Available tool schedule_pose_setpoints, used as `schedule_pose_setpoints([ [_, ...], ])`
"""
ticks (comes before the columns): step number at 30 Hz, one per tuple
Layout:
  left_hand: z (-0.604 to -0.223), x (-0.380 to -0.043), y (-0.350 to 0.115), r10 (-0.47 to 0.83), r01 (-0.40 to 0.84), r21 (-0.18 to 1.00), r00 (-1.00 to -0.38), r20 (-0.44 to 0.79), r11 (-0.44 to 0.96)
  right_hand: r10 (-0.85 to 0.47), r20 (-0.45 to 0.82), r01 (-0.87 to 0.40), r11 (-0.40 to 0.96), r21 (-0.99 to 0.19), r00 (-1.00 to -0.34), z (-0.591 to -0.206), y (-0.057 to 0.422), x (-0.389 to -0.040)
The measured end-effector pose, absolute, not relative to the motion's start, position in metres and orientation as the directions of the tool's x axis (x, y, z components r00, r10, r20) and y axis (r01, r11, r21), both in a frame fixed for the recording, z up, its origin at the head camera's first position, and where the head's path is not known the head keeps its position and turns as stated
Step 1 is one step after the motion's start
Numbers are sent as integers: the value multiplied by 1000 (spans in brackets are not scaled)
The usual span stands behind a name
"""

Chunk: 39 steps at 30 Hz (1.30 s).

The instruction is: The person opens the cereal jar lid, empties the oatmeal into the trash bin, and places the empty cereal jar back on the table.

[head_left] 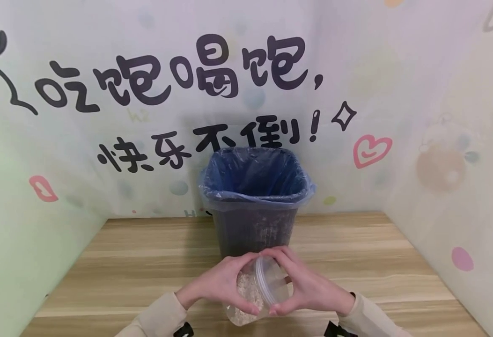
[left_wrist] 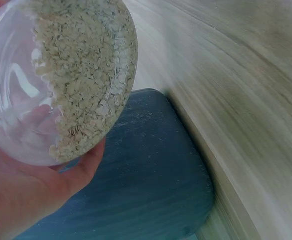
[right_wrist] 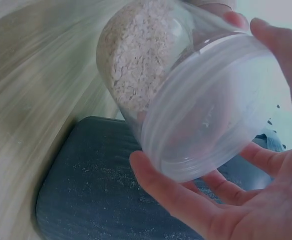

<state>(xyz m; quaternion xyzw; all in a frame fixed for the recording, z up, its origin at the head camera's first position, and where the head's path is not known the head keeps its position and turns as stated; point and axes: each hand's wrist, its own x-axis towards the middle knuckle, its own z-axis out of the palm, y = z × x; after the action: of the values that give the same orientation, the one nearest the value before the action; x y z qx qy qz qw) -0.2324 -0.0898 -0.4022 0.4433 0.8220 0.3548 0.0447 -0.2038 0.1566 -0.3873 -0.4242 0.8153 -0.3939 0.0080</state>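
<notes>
A clear plastic jar (head_left: 234,311) of rolled oats (left_wrist: 86,75) is held tilted between both hands, in front of the bin. My left hand (head_left: 223,283) grips the jar's body, thumb on the near side and fingers round the far side. At the jar's other end sits a translucent screw lid (right_wrist: 205,107), ribbed along its edge. With thumb and fingers spread across it, my right hand (head_left: 311,288) grips the lid by its rim. The oats lie to one side of the jar, and part of its inside shows bare.
A dark bin (head_left: 254,229) stands upright just behind the hands, lined with a blue plastic bag (head_left: 259,201) folded over its rim. Beneath is a wood-grain table (head_left: 145,262). A printed white backdrop (head_left: 145,28) rises behind and at both sides.
</notes>
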Motion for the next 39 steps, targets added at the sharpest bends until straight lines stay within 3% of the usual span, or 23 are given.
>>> schedule_pose_setpoints([
  [15, -407, -238, -90, 772, 684, 645, -595, 222, 342, -755, 448, -872, 351, -342, -479, -387, 150, -204],
  [25, -404, -237, -85, 784, 674, 639, -596, 175, 370, -806, 430, -909, 309, -279, -406, -386, 152, -206],
  [29, -404, -235, -84, 782, 692, 632, -586, 211, 349, -794, 436, -900, 314, -304, -424, -386, 153, -207],
  [35, -402, -229, -84, 723, 709, 574, -636, 271, 409, -741, 354, -784, 361, -506, -570, -385, 157, -204],
  [39, -400, -222, -82, 709, 741, 489, -639, 299, 461, -730, 346, -768, 374, -520, -589, -387, 157, -205],
])
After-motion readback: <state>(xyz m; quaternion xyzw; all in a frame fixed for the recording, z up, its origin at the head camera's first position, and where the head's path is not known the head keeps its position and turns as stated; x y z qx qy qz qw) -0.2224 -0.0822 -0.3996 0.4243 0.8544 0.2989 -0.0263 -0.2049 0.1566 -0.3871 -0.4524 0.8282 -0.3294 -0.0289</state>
